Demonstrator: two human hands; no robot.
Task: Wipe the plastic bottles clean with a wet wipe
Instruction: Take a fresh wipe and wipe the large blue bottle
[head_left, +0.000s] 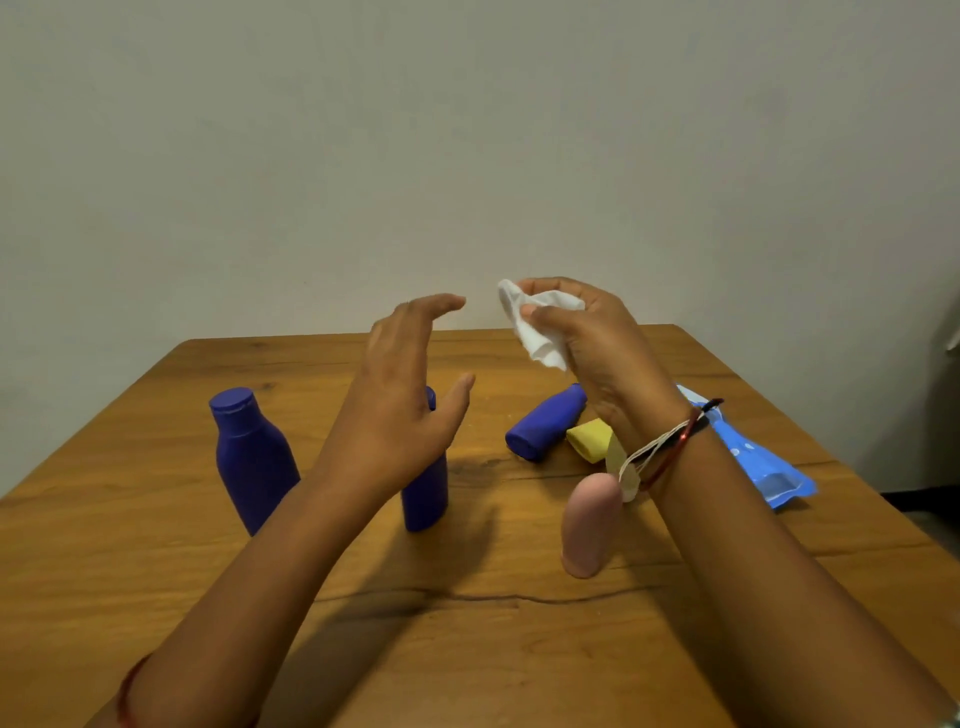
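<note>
Meanwhile right hand (587, 338) pinches wet wipe (540, 332); bottles unlabelled, no legible writing.

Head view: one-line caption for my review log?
Right hand holds a white wet wipe, left hand open above blue bottles on a wooden table.

Legible text: none that you can read. The blue wipe packet (763, 467) on the tabletop (156, 519) carries small white marks, perhaps print or a logo, too blurred to make out. The blue bottles (252, 457), pink bottle (589, 525) and yellow bottle (589, 439) show you plain, label-free sides.
</note>
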